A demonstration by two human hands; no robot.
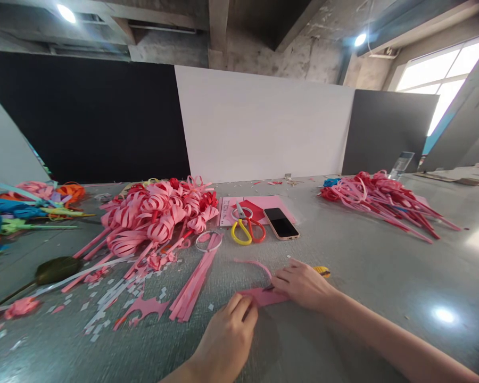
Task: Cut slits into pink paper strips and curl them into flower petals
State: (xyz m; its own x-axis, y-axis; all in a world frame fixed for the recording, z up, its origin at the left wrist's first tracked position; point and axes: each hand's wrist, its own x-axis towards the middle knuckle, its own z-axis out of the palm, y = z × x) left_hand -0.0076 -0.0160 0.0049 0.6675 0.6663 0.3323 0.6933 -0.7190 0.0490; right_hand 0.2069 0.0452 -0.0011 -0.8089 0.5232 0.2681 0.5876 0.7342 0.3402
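On the grey table, a piece of pink paper (272, 299) lies between my two hands. My left hand (235, 319) pinches its left end with curled fingers. Across its upper right part, my right hand (301, 282) is closed around a tool with a dark blade (268, 288), mostly hidden by the fingers. Behind that hand pokes out a yellow piece with black stripes (322, 271); whether it belongs to the tool I cannot tell. A thin pink strip (259, 263) curls up from the paper. To the left is a bundle of pink strips (195, 282).
Scissors (247, 229) with yellow and red handles lie beside a phone (281, 223) on pink sheets. A white ring (208, 241) touches the strips. Pink paper flowers (155, 213) pile up left, more paper flowers (375, 191) right. Paper scraps (147, 308) litter the left side.
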